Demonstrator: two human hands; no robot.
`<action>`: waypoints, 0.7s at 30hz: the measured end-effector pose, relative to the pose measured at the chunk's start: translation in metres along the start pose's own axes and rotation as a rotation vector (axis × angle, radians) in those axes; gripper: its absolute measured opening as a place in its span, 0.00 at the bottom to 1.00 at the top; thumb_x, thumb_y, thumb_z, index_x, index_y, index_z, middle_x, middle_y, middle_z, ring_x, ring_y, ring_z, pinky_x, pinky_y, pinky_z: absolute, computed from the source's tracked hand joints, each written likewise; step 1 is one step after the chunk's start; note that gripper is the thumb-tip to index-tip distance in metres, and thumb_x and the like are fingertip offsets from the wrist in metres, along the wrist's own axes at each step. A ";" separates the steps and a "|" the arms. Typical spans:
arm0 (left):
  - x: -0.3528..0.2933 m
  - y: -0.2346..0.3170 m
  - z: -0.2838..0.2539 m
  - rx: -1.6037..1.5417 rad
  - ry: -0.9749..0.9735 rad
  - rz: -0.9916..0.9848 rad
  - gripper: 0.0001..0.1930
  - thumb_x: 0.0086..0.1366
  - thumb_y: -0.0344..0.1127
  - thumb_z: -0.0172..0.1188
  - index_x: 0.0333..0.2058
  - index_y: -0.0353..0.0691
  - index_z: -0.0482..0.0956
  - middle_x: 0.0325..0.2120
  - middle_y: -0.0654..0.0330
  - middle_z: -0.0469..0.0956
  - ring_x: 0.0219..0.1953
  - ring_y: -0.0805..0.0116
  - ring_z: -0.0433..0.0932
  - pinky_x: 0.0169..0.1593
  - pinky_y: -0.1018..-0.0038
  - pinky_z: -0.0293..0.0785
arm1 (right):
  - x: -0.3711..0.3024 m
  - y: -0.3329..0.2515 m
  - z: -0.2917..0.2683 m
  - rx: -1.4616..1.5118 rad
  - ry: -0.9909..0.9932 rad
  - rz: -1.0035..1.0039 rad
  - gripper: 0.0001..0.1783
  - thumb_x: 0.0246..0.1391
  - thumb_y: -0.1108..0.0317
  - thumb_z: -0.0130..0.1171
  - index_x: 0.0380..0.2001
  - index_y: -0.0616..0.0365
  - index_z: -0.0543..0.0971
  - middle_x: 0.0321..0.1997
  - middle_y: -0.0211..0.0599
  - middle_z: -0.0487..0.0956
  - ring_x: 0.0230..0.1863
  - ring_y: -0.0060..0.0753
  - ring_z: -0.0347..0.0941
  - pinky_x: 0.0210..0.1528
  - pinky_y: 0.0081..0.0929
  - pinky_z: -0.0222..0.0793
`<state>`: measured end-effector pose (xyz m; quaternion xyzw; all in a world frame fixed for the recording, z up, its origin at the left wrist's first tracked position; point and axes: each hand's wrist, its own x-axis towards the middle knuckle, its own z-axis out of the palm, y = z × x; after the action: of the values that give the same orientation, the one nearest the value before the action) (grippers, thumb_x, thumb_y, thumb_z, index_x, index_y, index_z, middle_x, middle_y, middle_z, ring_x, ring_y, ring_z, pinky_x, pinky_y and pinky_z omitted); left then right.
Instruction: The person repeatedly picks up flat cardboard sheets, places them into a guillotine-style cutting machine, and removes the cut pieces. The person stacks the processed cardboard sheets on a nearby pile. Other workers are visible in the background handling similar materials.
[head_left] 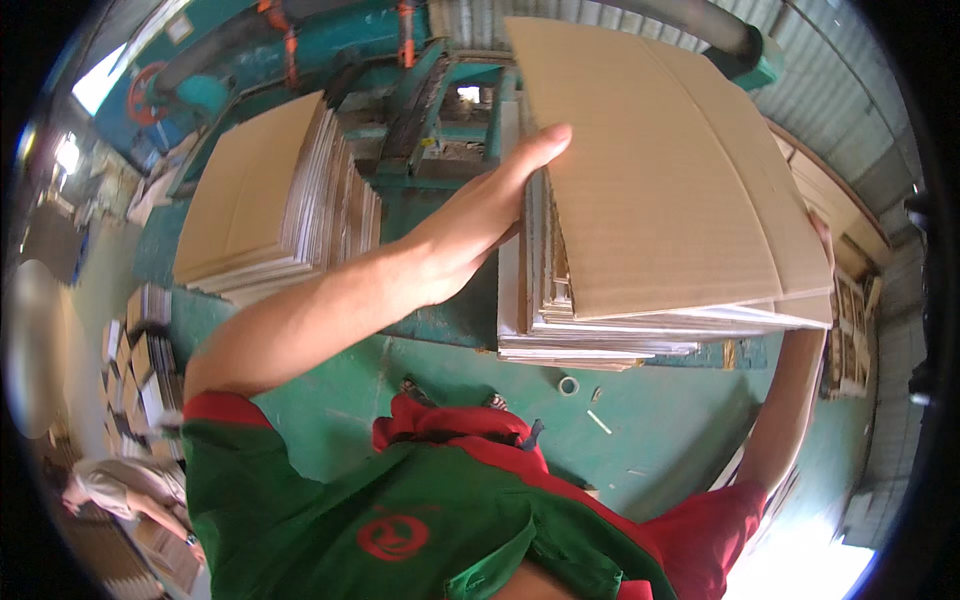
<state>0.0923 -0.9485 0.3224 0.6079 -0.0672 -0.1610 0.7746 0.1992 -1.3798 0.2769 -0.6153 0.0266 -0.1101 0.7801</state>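
Observation:
A large brown corrugated cardboard sheet [650,190] with a crease along its right side lies askew atop a tall stack of sheets [620,335]. My left hand [500,190] grips its left edge, thumb on the upper face; the other fingers are hidden behind the edge. At the right edge, my right hand [822,238] holds the same sheet, with only a little of the fingers showing. Whether more sheets are in my grip, I cannot tell.
Left of my arm stands a second cardboard stack [270,190]. Behind are teal machine frames [400,110]. A tape roll [569,386] lies on the green floor [340,400]. Another person [130,490] bends over cardboard at lower left, near more piles [140,370].

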 end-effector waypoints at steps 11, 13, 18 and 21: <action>0.022 -0.036 0.020 0.117 0.098 0.196 0.51 0.61 0.74 0.41 0.67 0.34 0.50 0.66 0.45 0.54 0.68 0.54 0.54 0.69 0.58 0.47 | -0.042 0.013 0.004 0.219 -0.872 -0.336 0.48 0.52 0.42 0.60 0.69 0.52 0.53 0.70 0.42 0.58 0.69 0.40 0.57 0.72 0.46 0.51; 0.025 -0.045 0.029 0.107 0.087 0.226 0.50 0.61 0.73 0.41 0.67 0.34 0.51 0.66 0.45 0.54 0.67 0.54 0.55 0.68 0.58 0.48 | -0.039 0.017 -0.003 0.170 -0.933 -0.523 0.54 0.48 0.42 0.65 0.70 0.50 0.49 0.72 0.42 0.55 0.70 0.42 0.55 0.72 0.49 0.49; 0.022 -0.061 0.044 0.070 0.076 0.261 0.48 0.62 0.72 0.41 0.66 0.35 0.52 0.65 0.45 0.56 0.66 0.53 0.56 0.68 0.57 0.50 | -0.049 0.007 -0.040 0.037 -0.554 -0.514 0.50 0.51 0.44 0.62 0.70 0.46 0.50 0.72 0.45 0.54 0.71 0.44 0.53 0.72 0.55 0.48; 0.018 -0.060 0.043 0.032 0.069 0.278 0.47 0.62 0.71 0.41 0.65 0.35 0.53 0.64 0.46 0.57 0.65 0.53 0.57 0.67 0.57 0.51 | -0.062 -0.020 -0.039 0.108 -0.440 -0.508 0.45 0.54 0.45 0.59 0.69 0.48 0.53 0.70 0.44 0.57 0.69 0.42 0.56 0.71 0.52 0.52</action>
<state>0.0866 -1.0068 0.2735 0.6101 -0.1266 -0.0298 0.7816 0.1290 -1.4085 0.2812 -0.5690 -0.3021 -0.1668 0.7464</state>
